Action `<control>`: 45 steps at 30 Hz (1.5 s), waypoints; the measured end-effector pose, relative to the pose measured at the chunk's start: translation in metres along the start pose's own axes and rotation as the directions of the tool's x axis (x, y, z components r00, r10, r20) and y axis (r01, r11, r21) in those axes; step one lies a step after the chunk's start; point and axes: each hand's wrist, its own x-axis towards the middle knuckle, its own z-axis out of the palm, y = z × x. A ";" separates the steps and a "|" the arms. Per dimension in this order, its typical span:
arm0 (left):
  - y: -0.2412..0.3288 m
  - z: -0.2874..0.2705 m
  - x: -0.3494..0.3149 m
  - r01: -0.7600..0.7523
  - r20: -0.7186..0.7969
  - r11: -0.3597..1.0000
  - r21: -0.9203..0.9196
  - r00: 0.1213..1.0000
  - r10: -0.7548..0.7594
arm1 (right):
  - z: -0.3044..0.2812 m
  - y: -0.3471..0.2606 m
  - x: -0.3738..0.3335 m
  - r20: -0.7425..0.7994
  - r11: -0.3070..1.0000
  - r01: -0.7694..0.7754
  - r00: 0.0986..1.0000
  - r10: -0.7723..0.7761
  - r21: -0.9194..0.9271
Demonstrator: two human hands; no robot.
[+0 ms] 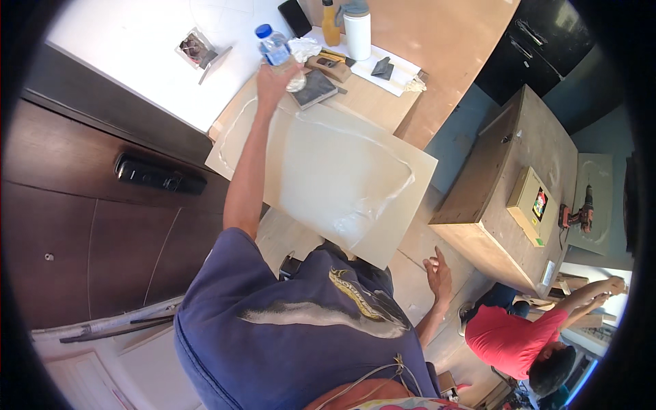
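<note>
My left hand (275, 82) is wrapped round a clear plastic bottle (275, 49) with a blue cap, held above the far left part of a pale board (321, 167). A glossy, whitish wet line runs near the board's edges, with a wet patch at its near right. My right hand (439, 275) hangs at my right side past the board's near corner, fingers apart and nothing in it. Just right of the bottle are a dark flat block (314, 89), a wooden hand plane (330, 67) and crumpled white paper (304, 48).
Beyond the board stand a yellow bottle (331, 27), a white cylindrical container (357, 35) and a black phone (294, 18). A wooden cabinet (471, 198) at right bears a box (531, 205) and a drill (583, 213). A person in red (509, 342) crouches at lower right.
</note>
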 end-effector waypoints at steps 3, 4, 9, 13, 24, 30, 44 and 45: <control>-0.047 -0.032 0.041 0.000 -0.098 0.997 0.083 0.995 0.008 | 0.029 -0.009 -0.018 -0.052 0.995 -0.067 0.996 0.071 0.076; -0.061 -0.036 0.053 0.017 -0.129 0.995 0.101 0.992 -0.003 | 0.034 -0.016 -0.022 -0.074 0.993 -0.075 0.994 0.081 0.089; -0.116 -0.038 0.085 0.060 -0.065 0.997 0.048 0.996 -0.057 | 0.057 -0.062 -0.027 -0.108 0.985 -0.139 0.983 0.150 0.099; -0.139 -0.031 0.090 0.022 -0.091 0.993 0.114 0.996 -0.011 | 0.068 -0.090 -0.021 -0.149 0.992 -0.075 0.985 0.091 0.104; -0.143 -0.049 0.119 0.066 0.092 0.996 0.059 0.993 -0.071 | 0.032 -0.131 -0.024 -0.529 1.000 -0.027 0.848 0.028 0.009; -0.169 -0.055 0.111 0.069 0.108 0.997 0.043 0.992 -0.073 | 0.025 -0.184 -0.012 -0.536 1.000 -0.027 0.844 0.019 -0.007; -0.207 -0.027 0.136 -0.138 0.013 0.989 -0.044 0.990 0.139 | 0.042 -0.196 0.007 -0.484 0.992 0.033 0.874 0.031 0.122; -0.203 -0.029 0.135 -0.165 0.031 0.984 -0.066 0.986 0.167 | 0.045 -0.190 0.007 -0.491 0.991 0.020 0.870 0.047 0.131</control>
